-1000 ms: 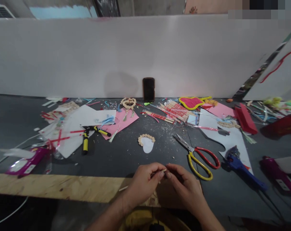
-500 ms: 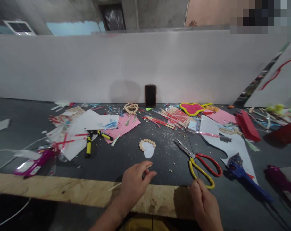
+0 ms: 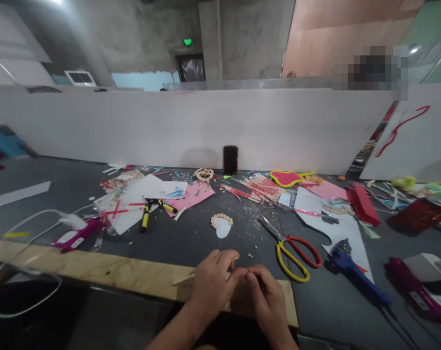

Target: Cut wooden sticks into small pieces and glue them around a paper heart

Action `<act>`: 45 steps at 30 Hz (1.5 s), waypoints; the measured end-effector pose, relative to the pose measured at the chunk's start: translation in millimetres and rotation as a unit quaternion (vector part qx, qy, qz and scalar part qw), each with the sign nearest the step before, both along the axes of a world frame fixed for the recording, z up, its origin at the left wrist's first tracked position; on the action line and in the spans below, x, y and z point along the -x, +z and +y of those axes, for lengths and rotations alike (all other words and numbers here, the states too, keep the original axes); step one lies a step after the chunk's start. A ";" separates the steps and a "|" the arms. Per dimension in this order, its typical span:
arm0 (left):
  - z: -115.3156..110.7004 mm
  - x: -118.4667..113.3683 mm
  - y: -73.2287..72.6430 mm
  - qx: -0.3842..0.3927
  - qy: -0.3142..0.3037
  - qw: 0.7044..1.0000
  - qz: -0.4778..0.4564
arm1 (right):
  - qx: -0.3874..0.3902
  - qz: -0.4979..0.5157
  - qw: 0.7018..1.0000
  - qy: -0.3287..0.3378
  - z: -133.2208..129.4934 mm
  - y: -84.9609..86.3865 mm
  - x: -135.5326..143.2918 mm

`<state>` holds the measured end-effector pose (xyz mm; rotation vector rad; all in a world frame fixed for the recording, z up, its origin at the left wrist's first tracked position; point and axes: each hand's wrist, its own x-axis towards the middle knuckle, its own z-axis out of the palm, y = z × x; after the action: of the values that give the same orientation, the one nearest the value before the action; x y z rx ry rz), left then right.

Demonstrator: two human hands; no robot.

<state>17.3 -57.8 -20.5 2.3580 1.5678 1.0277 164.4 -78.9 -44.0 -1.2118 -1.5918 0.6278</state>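
Note:
My left hand (image 3: 215, 277) is closed on a thin wooden stick (image 3: 184, 279), whose pale end sticks out behind the palm over the wooden board. Close against its fingertips, my right hand (image 3: 266, 294) is pinched; whatever lies between those fingers is hidden. Just beyond the hands lies a white paper heart (image 3: 224, 229), its upper edge lined with small tan wooden bits (image 3: 217, 218). To the right rest scissors (image 3: 283, 238) with one red and one yellow handle, blades parted. Tiny cut pieces (image 3: 252, 252) are scattered between the scissors and my hands.
A blue hot glue gun (image 3: 355, 272) and a purple one (image 3: 417, 291) lie at right, another purple glue gun (image 3: 78, 236) at left with its white cord. Yellow-black pliers (image 3: 145, 218), papers and wrapped sticks (image 3: 260, 187) clutter the back. A phone (image 3: 230, 160) leans against the partition.
My right hand has moved left from beside the scissors' handles to meet my left hand's fingertips. The left still holds the stick. The camera view has tilted up.

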 end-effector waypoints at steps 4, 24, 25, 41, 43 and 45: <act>-5.7 3.2 -8.0 -0.069 0.013 0.997 0.031 | -0.028 -0.020 0.999 0.016 -2.6 -2.2 3.0; -13.0 8.5 -21.5 -0.121 0.052 0.988 0.078 | -0.047 -0.061 0.994 -0.084 -1.4 -1.0 5.9; -12.8 8.6 -21.9 -0.119 0.050 0.989 0.076 | -0.043 -0.056 0.993 -0.096 -1.4 -0.7 5.0; -15.3 13.3 -21.2 -0.108 0.044 0.992 0.051 | -0.002 -0.043 0.999 -0.011 -7.6 9.2 12.8; -14.8 13.8 -21.4 -0.105 0.044 0.992 0.051 | 0.008 -0.044 0.999 0.007 -6.9 9.7 13.3; -14.6 13.9 -21.6 -0.099 0.041 0.993 0.047 | 0.018 -0.040 0.999 0.017 -6.1 10.0 12.9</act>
<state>3.4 -72.4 -42.1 2.5258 1.6798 1.1543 151.4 -85.0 -34.0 -1.2526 -1.6778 0.6379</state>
